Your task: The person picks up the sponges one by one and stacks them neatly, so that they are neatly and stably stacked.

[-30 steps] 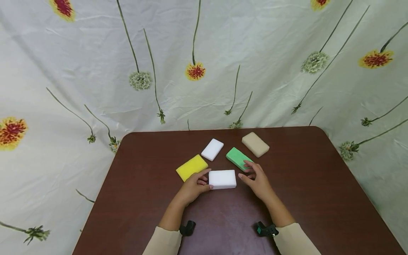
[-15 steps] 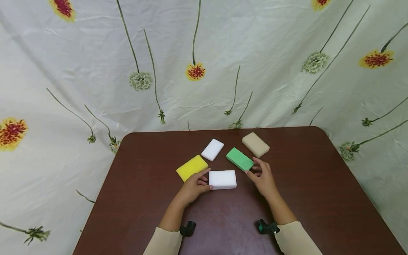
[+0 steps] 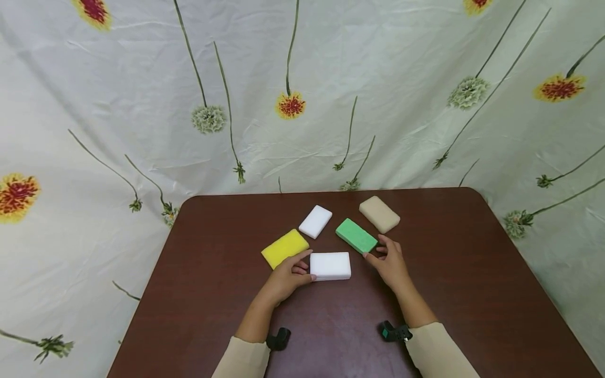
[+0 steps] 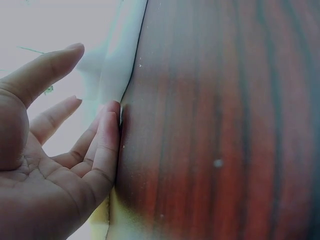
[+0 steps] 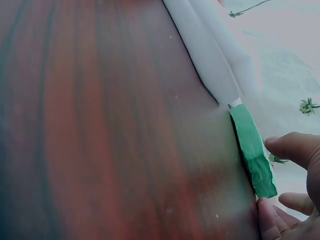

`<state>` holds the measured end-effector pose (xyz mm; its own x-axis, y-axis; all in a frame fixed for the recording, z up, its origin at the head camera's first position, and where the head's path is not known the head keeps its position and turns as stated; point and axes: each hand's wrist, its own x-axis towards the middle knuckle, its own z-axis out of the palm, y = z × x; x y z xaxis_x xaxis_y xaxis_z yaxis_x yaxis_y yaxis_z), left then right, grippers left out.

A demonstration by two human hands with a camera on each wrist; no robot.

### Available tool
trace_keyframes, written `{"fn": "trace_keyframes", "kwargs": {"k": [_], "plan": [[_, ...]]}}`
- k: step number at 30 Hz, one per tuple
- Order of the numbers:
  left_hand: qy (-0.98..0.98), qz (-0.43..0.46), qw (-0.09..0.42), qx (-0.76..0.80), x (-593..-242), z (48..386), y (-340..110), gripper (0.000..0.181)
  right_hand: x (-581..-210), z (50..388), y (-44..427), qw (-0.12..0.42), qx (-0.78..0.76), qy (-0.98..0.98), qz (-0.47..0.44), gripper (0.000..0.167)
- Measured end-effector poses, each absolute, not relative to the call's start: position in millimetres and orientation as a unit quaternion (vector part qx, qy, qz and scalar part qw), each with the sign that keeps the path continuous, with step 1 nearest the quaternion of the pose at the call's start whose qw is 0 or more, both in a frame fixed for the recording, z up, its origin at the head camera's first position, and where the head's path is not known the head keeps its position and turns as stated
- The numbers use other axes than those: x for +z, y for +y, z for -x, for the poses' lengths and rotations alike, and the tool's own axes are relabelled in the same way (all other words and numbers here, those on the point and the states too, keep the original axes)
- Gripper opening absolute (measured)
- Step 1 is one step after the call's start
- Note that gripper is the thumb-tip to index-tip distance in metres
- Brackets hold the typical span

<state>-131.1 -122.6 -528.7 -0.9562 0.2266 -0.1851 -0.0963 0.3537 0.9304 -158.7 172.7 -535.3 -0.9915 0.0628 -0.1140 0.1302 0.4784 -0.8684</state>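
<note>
My left hand (image 3: 287, 278) rests at the left end of a white rectangular block (image 3: 330, 266), thumb and forefinger tips by its near and far left corners. In the left wrist view the fingers (image 4: 106, 150) are loosely bent and the thumb stands apart. My right hand (image 3: 391, 266) is at the near right end of a green block (image 3: 356, 236), fingertips at its edges without a clear grip. The right wrist view shows the thumb close to the green block (image 5: 252, 150), which has a rough, dented end. A yellow block (image 3: 284, 248) lies beside the left hand, partly covered by it.
Farther back on the dark wooden table (image 3: 208, 294) lie another white block (image 3: 315, 221) and a beige block (image 3: 379, 214). A flowered cloth (image 3: 402, 94) hangs behind the table's far edge. Each wrist wears a black device.
My right hand has shifted to the right, from over the green block's near end to that end's edges. The left hand and the blocks stay put.
</note>
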Motion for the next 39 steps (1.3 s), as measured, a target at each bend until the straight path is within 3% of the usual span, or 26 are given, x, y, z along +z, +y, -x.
{"fn": "trace_keyframes", "kwargs": {"k": [39], "plan": [[0.804,-0.022,0.144,0.576,-526.8,129.9,-119.7,0.067,-540.5,163.9,177.3,0.025,-0.496,0.867,-0.046,0.062]]}}
